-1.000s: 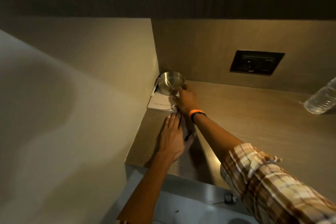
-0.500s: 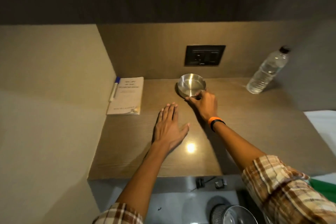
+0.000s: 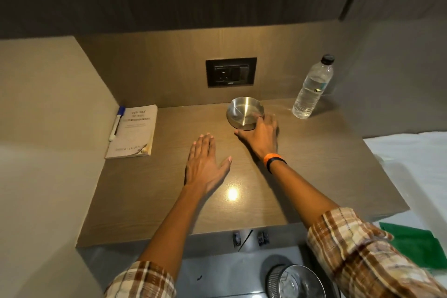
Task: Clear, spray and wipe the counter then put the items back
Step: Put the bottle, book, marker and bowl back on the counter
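A brown wooden counter [image 3: 314, 164] fills the alcove. A round steel bowl [image 3: 243, 110] stands at the middle back, below the wall socket. My right hand [image 3: 262, 138], with an orange and black wristband, grips the bowl's near right rim between thumb and fingers. My left hand [image 3: 205, 164] lies flat on the counter with fingers apart, holding nothing. A white book [image 3: 135, 132] lies at the back left with a blue-capped marker [image 3: 116, 123] beside it against the wall. A clear water bottle [image 3: 312, 88] stands at the back right.
A black socket plate [image 3: 231, 72] sits in the back wall. Walls close the alcove at left and back. A white surface [image 3: 411, 152] and a green cloth [image 3: 420, 244] lie to the right. A steel bin [image 3: 295, 282] stands on the floor below the counter's front edge.
My right hand carried the steel bowl from the back left corner, over the book, to the middle back of the counter. My left hand stayed flat on the counter.
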### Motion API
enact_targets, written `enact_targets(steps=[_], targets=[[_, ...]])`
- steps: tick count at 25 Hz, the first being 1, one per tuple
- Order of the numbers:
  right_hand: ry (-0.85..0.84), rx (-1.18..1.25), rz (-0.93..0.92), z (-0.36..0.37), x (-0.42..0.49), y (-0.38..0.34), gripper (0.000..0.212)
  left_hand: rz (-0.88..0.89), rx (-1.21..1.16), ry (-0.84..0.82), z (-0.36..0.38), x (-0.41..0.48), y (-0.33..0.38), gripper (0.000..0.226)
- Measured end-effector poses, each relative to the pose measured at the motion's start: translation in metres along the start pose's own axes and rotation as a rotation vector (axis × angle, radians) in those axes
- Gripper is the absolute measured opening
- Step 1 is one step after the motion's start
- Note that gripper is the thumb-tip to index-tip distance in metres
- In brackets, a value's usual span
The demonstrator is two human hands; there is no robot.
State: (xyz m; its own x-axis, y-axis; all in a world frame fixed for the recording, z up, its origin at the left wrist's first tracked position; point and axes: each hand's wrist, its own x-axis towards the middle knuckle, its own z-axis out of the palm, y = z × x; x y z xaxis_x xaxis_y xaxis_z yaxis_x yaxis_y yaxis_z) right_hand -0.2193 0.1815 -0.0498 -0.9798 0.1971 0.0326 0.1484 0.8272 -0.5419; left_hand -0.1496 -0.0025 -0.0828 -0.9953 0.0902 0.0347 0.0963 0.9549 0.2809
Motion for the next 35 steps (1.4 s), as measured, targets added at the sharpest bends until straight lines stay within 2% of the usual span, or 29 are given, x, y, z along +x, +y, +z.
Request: enact_targets(steps=[2,5,9,14,17,18,21,24,27,31,35], targets=[[0.067,-0.009,-0.001,0.006,-0.015,-0.008,0.084,-0.003,-0.007,0.066,-0.011,-0.010,-0.012,0.088],[0.188,-0.002,-0.151,0.030,-0.046,-0.045,0.062,-0.048,0.038,0.182,-0.031,-0.033,-0.053,0.085],[-0.023,0.125,-0.479,0.078,-0.068,-0.140,0.045,-0.213,0.101,0.225,-0.053,-0.067,-0.138,0.089],[-0.244,0.020,-0.616,0.133,-0.063,-0.255,0.043,-0.343,0.040,0.084,-0.055,-0.073,-0.200,0.099],[-0.395,0.054,-0.549,0.161,-0.059,-0.295,0.044,-0.336,-0.006,0.057,-0.050,-0.069,-0.213,0.104],[-0.401,0.039,-0.526,0.169,-0.058,-0.302,0.043,-0.337,-0.019,0.061,-0.048,-0.067,-0.213,0.106],[-0.342,-0.050,-0.478,0.185,-0.055,-0.309,0.037,-0.337,-0.037,0.089,-0.046,-0.065,-0.207,0.106],[-0.294,0.026,-0.385,0.182,-0.048,-0.307,0.032,-0.317,-0.057,0.097,-0.050,-0.066,-0.204,0.100],[-0.224,0.185,-0.248,0.159,-0.043,-0.280,0.029,-0.235,0.133,0.117,-0.054,-0.065,-0.193,0.094],[-0.006,0.248,-0.100,0.121,-0.047,-0.209,0.019,-0.054,0.009,0.145,-0.051,-0.044,-0.144,0.088],[0.098,0.229,0.003,0.105,-0.052,-0.154,0.018,0.012,0.025,0.040,-0.031,-0.025,-0.101,0.086]])
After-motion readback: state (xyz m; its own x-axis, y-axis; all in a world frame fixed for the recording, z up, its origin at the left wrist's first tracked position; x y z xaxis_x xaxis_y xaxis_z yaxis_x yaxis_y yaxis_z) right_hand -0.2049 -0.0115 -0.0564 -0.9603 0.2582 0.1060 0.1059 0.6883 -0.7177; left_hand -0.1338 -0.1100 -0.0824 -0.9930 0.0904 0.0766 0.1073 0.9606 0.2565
